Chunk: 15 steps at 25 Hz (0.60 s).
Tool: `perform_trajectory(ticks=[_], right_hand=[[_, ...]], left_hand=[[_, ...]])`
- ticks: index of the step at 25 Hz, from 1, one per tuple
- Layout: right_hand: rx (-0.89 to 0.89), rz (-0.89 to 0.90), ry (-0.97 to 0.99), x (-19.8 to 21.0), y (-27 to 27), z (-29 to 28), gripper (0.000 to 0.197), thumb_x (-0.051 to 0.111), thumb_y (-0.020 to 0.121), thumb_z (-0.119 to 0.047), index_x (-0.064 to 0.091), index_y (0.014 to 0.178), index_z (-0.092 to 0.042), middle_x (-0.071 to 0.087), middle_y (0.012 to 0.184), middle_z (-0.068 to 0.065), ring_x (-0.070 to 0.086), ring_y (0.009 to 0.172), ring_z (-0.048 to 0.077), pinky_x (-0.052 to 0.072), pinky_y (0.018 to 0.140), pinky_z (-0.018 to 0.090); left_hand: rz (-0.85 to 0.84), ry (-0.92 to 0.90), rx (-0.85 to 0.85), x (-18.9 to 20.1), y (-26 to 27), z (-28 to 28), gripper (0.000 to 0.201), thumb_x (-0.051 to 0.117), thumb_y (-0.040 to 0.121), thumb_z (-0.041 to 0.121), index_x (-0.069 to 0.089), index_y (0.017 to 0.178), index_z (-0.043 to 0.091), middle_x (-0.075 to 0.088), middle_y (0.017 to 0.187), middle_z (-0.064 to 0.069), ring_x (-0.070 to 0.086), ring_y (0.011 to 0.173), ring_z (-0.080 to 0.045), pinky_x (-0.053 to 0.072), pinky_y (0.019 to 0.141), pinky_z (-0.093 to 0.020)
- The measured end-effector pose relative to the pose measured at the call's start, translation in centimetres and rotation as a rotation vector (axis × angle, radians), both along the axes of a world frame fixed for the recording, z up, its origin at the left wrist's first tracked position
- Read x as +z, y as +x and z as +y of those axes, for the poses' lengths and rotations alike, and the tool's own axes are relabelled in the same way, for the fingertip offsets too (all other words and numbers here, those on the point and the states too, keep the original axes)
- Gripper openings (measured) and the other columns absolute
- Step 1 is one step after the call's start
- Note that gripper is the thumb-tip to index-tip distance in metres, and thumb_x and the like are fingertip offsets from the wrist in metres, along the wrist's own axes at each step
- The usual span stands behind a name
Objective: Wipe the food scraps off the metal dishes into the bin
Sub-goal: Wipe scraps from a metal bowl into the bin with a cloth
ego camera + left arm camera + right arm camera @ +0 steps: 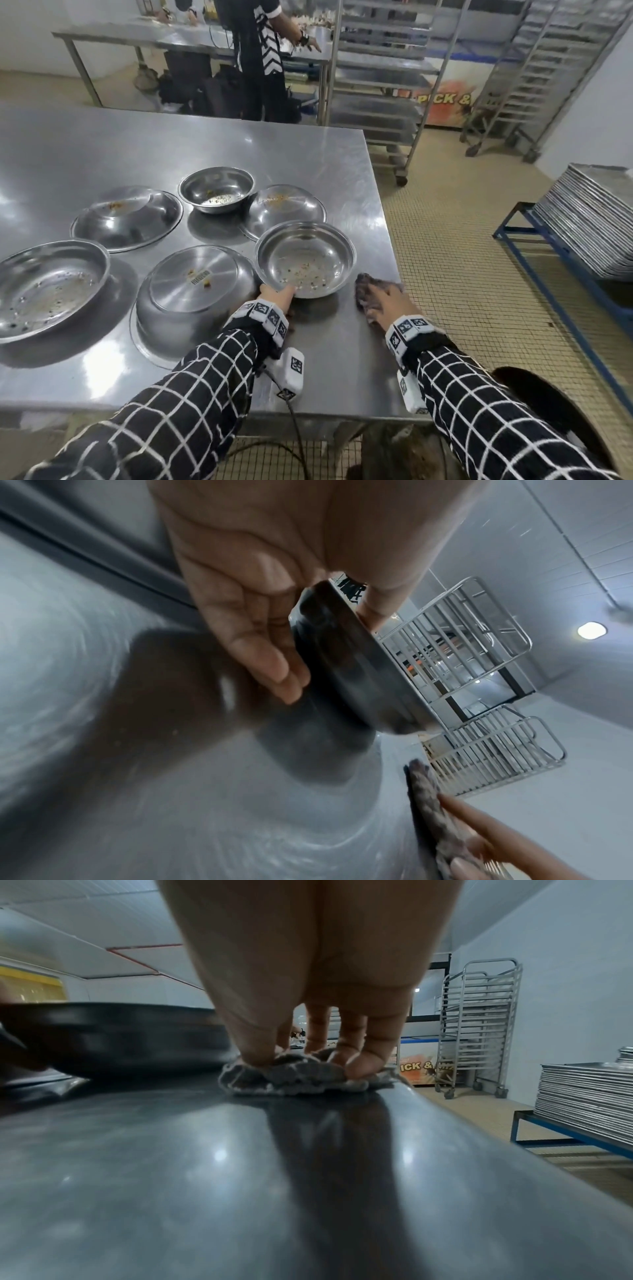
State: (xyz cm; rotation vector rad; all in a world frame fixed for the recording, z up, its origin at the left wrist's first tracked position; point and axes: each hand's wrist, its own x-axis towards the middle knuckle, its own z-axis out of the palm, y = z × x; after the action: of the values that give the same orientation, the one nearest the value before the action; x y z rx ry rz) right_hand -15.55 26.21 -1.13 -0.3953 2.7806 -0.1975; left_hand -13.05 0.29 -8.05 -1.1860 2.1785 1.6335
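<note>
The head view alone shows the scraps inside the bowl at the steel table's near right corner. The left wrist view shows the grip — the left hand pinches the bowl's near rim, thumb inside, fingers under. The right hand presses curled fingertips into the grey cloth just right of the bowl — gathering it.
</note>
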Motion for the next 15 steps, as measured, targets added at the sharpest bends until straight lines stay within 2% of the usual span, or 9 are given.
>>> perform_trajectory(ticks=[2,4,6,7,8,10,13,14,15], right_hand=[[-0.033,0.035,-0.069,0.1,0.8,0.9,0.045,0.053,0.094,-0.025,0.043,0.138,-0.025,0.038,0.141,0.008,0.050,0.119,0.029,0.042,0.101,0.040],[-0.120,0.063,-0.158,0.2,1.8,2.1,0.033,0.049,0.095,-0.020,0.056,0.127,-0.023,0.048,0.132,0.007,0.056,0.109,0.026,0.045,0.094,0.032],[-0.240,0.076,-0.193,0.5,3.0,3.7,0.030,0.047,0.096,-0.020,0.061,0.122,-0.022,0.052,0.124,0.009,0.056,0.103,0.027,0.045,0.086,0.030],[-0.292,0.091,-0.176,0.7,3.6,4.4,0.028,0.046,0.096,-0.022,0.061,0.120,-0.021,0.052,0.119,0.009,0.056,0.099,0.028,0.046,0.084,0.030],[-0.354,0.120,-0.177,0.8,4.4,5.4,0.027,0.046,0.096,-0.023,0.062,0.118,-0.020,0.052,0.114,0.009,0.056,0.096,0.028,0.048,0.084,0.032],[-0.459,0.189,-0.262,1.2,6.3,7.4,0.025,0.048,0.096,-0.021,0.064,0.115,-0.019,0.057,0.111,0.008,0.056,0.095,0.025,0.049,0.084,0.033],[-0.615,0.347,-0.344,2.0,9.6,10.3,0.025,0.050,0.095,-0.018,0.064,0.116,-0.015,0.060,0.109,0.008,0.053,0.101,0.028,0.045,0.088,0.035],[-0.675,0.389,-0.367,2.4,10.5,11.2,0.025,0.050,0.096,-0.020,0.063,0.117,-0.015,0.060,0.110,0.008,0.052,0.102,0.029,0.044,0.091,0.039],[-0.726,0.419,-0.411,3.0,11.2,11.8,0.026,0.048,0.097,-0.022,0.062,0.117,-0.014,0.059,0.110,0.010,0.052,0.102,0.030,0.043,0.092,0.042]], left_hand=[[0.021,0.065,0.029,0.0,0.5,0.0,0.090,0.057,0.042,0.061,0.048,0.118,0.013,0.070,0.090,-0.015,0.069,0.075,-0.038,0.055,0.078,-0.054],[0.077,0.146,0.039,3.5,2.7,1.4,0.072,0.064,0.060,0.054,0.044,0.117,0.014,0.067,0.095,-0.016,0.068,0.075,-0.039,0.058,0.066,-0.047],[0.159,0.236,0.052,8.1,5.4,3.4,0.041,0.058,0.084,0.030,0.039,0.118,0.018,0.061,0.097,-0.018,0.065,0.068,-0.036,0.055,0.049,-0.035],[0.189,0.269,0.058,9.1,6.1,4.0,0.033,0.052,0.089,0.019,0.038,0.119,0.018,0.059,0.095,-0.020,0.063,0.063,-0.034,0.053,0.047,-0.033],[0.209,0.306,0.038,9.9,6.5,4.7,0.031,0.047,0.090,0.012,0.038,0.119,0.018,0.059,0.092,-0.021,0.063,0.061,-0.033,0.053,0.048,-0.034],[0.241,0.366,-0.025,10.7,7.1,6.4,0.032,0.042,0.090,0.007,0.038,0.120,0.019,0.061,0.089,-0.019,0.063,0.068,-0.033,0.057,0.058,-0.040],[0.261,0.392,-0.113,11.3,7.1,9.5,0.031,0.039,0.091,0.007,0.040,0.119,0.020,0.058,0.089,-0.016,0.062,0.075,-0.035,0.056,0.073,-0.054],[0.258,0.388,-0.149,11.5,7.0,10.7,0.031,0.039,0.091,0.009,0.043,0.121,0.019,0.059,0.090,-0.017,0.063,0.077,-0.036,0.058,0.070,-0.052],[0.249,0.375,-0.186,11.8,7.0,11.5,0.031,0.039,0.092,0.012,0.045,0.122,0.017,0.060,0.090,-0.017,0.063,0.076,-0.035,0.059,0.061,-0.044]])
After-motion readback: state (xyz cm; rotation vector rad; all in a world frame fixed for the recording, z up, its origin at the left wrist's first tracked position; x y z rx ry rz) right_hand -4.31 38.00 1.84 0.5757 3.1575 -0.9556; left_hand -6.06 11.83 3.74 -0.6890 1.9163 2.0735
